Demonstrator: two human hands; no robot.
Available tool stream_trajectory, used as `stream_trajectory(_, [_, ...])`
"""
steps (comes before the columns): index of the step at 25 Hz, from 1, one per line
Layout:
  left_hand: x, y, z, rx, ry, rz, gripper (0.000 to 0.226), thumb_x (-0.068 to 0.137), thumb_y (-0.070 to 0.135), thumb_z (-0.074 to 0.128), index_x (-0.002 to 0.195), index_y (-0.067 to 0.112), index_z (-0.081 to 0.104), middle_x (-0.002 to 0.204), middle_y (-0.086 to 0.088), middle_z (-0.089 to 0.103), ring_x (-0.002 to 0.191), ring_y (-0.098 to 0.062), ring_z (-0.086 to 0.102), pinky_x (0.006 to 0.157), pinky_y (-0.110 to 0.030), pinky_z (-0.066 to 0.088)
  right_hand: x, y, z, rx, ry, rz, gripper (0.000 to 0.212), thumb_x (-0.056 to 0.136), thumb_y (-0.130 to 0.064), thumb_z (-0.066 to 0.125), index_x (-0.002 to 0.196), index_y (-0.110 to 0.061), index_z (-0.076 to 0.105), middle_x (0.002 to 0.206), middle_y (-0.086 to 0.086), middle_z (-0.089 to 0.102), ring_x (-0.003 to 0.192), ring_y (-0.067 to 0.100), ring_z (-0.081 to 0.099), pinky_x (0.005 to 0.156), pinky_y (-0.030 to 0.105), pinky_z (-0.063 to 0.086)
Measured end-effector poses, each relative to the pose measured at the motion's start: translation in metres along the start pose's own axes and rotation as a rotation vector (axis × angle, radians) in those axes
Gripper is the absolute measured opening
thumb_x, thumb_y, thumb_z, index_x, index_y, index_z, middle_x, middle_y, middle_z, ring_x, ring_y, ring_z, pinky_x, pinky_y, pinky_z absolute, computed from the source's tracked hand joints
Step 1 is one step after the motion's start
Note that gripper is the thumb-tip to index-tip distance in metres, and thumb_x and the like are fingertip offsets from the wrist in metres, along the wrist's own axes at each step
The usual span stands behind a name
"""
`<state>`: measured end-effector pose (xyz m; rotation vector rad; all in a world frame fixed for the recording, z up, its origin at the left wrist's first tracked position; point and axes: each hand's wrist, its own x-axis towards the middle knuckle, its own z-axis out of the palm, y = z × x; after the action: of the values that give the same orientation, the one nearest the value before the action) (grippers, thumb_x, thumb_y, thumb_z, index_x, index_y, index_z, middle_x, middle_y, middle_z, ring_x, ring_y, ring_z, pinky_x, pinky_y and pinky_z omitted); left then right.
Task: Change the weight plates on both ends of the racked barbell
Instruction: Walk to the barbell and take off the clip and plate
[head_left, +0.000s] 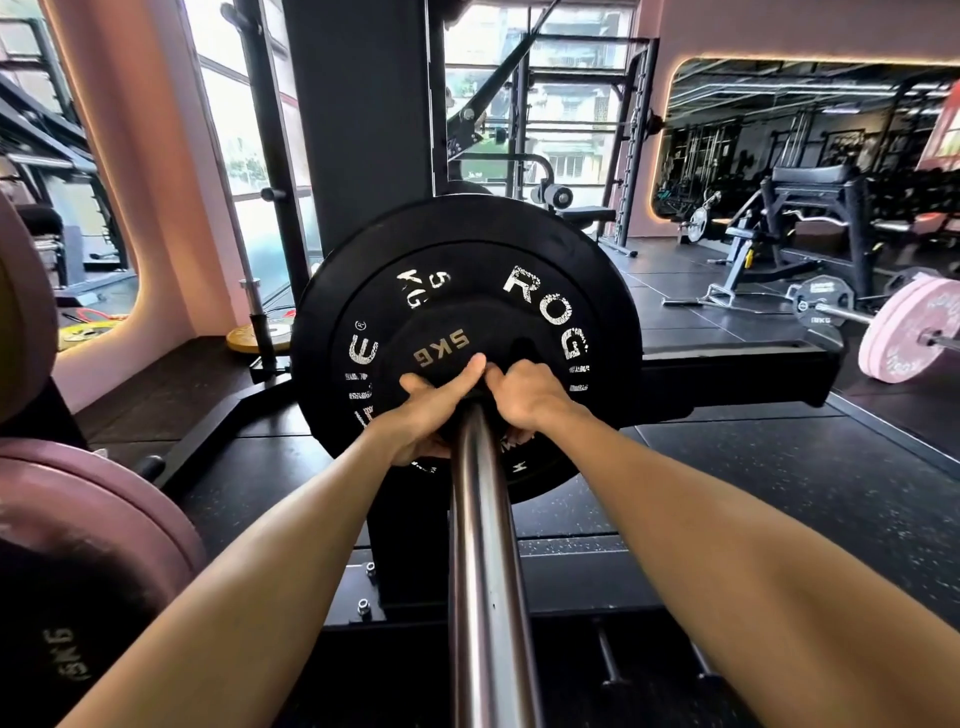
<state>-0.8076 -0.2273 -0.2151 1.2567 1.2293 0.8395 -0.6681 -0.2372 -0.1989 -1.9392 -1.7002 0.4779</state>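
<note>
A steel barbell sleeve (480, 545) runs from the bottom of the view up to two black plates on it. The large Rogue bumper plate (550, 291) is behind a small black 5KG plate (441, 343). My left hand (423, 410) grips the lower left edge of the small plate, thumb stretched up across its face. My right hand (527, 395) is curled at the plate's hub, right of the sleeve; what its fingers hold is hidden.
Pink plates (88, 519) are stacked at the lower left. The black rack upright (363, 114) rises behind the plates. A yellow plate (260, 338) lies on the floor to the left. A loaded barbell with pink plates (904, 332) and benches stand at the right.
</note>
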Motion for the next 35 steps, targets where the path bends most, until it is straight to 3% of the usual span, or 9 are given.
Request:
stream_trajectory(2, [0.005, -0.005, 0.0, 0.023, -0.018, 0.028, 0.108, 0.051, 0.081, 0.073, 0.134, 0.018, 0.044, 0.118, -0.002, 0.065, 0.089, -0.014, 0.073, 0.062, -0.032, 0.058, -0.002, 0.001, 0.001, -0.019, 0.011, -0.042, 0.052, 0.102, -0.046, 0.03, 0.078, -0.009, 0.056, 0.101, 0.022, 0.069, 0.092, 0.039, 0.068, 0.088, 0.041, 0.056])
stream_trajectory(7, [0.01, -0.008, 0.006, -0.004, 0.084, 0.086, 0.066, 0.081, 0.054, 0.069, 0.119, 0.016, 0.032, 0.1, 0.0, 0.054, 0.082, -0.016, 0.067, 0.067, -0.035, 0.059, -0.003, 0.003, 0.005, 0.135, 0.083, -0.021, 0.058, 0.103, -0.039, 0.031, 0.095, 0.005, 0.067, 0.095, 0.026, 0.069, 0.089, 0.038, 0.068, 0.085, 0.042, 0.056])
stream_trajectory(11, [0.009, -0.025, 0.012, -0.219, 0.137, 0.037, 0.052, 0.081, 0.055, 0.066, 0.098, 0.024, 0.029, 0.104, -0.005, 0.049, 0.092, -0.024, 0.064, 0.078, -0.044, 0.058, -0.009, 0.034, 0.018, 0.615, 0.081, 0.125, 0.062, 0.104, -0.027, 0.029, 0.063, 0.008, 0.06, 0.056, 0.022, 0.064, 0.045, 0.031, 0.063, 0.048, 0.039, 0.057])
stream_trajectory(14, [0.009, -0.027, 0.011, -0.253, 0.124, 0.039, 0.047, 0.086, 0.053, 0.064, 0.087, 0.026, 0.026, 0.102, -0.008, 0.05, 0.093, -0.027, 0.064, 0.09, -0.049, 0.055, -0.003, 0.041, 0.016, 0.617, 0.028, 0.125, 0.07, 0.104, -0.037, 0.025, 0.065, 0.009, 0.06, 0.059, 0.023, 0.066, 0.046, 0.033, 0.064, 0.052, 0.04, 0.059])
stream_trajectory(19, [-0.022, -0.022, 0.014, -0.192, 0.051, 0.009, 0.041, 0.091, 0.05, 0.06, 0.098, 0.022, 0.031, 0.1, -0.014, 0.061, 0.079, -0.023, 0.067, 0.072, -0.04, 0.059, -0.037, 0.031, -0.001, 0.635, -0.137, 0.135, 0.062, 0.108, -0.032, 0.024, 0.072, 0.009, 0.053, 0.059, 0.021, 0.062, 0.039, 0.028, 0.059, 0.04, 0.029, 0.05])
stream_trajectory(21, [-0.035, -0.027, 0.015, -0.199, 0.034, 0.014, 0.034, 0.096, 0.045, 0.056, 0.097, 0.02, 0.033, 0.091, -0.011, 0.06, 0.078, -0.025, 0.066, 0.082, -0.046, 0.058, -0.052, 0.031, -0.003, 0.615, -0.138, 0.139, 0.061, 0.108, -0.031, 0.025, 0.071, 0.008, 0.053, 0.06, 0.022, 0.062, 0.042, 0.03, 0.06, 0.042, 0.031, 0.052])
stream_trajectory(25, [-0.084, -0.033, 0.02, -0.228, -0.024, -0.004, 0.081, 0.079, 0.056, 0.067, 0.13, 0.004, 0.03, 0.101, -0.02, 0.064, 0.08, -0.031, 0.07, 0.078, -0.049, 0.06, -0.096, 0.03, -0.008, 0.585, -0.123, 0.13, 0.061, 0.107, -0.031, 0.026, 0.072, 0.01, 0.055, 0.061, 0.023, 0.064, 0.046, 0.031, 0.062, 0.045, 0.031, 0.052])
stream_trajectory(30, [-0.154, -0.05, 0.026, -0.19, 0.014, 0.032, 0.089, 0.083, 0.055, 0.064, 0.142, 0.011, 0.014, 0.095, -0.015, 0.066, 0.076, -0.026, 0.07, 0.07, -0.042, 0.06, -0.176, 0.031, -0.015, 0.577, -0.123, 0.112, 0.061, 0.107, -0.028, 0.024, 0.068, 0.008, 0.055, 0.065, 0.026, 0.064, 0.05, 0.033, 0.062, 0.049, 0.033, 0.053])
stream_trajectory(35, [-0.232, -0.062, 0.034, -0.202, -0.061, 0.002, 0.075, 0.081, 0.057, 0.064, 0.125, 0.011, 0.025, 0.101, -0.019, 0.065, 0.084, -0.029, 0.07, 0.082, -0.047, 0.058, -0.262, 0.026, -0.025, 0.609, -0.125, 0.126, 0.059, 0.107, -0.025, 0.022, 0.068, 0.006, 0.052, 0.064, 0.024, 0.06, 0.048, 0.031, 0.059, 0.047, 0.032, 0.053])
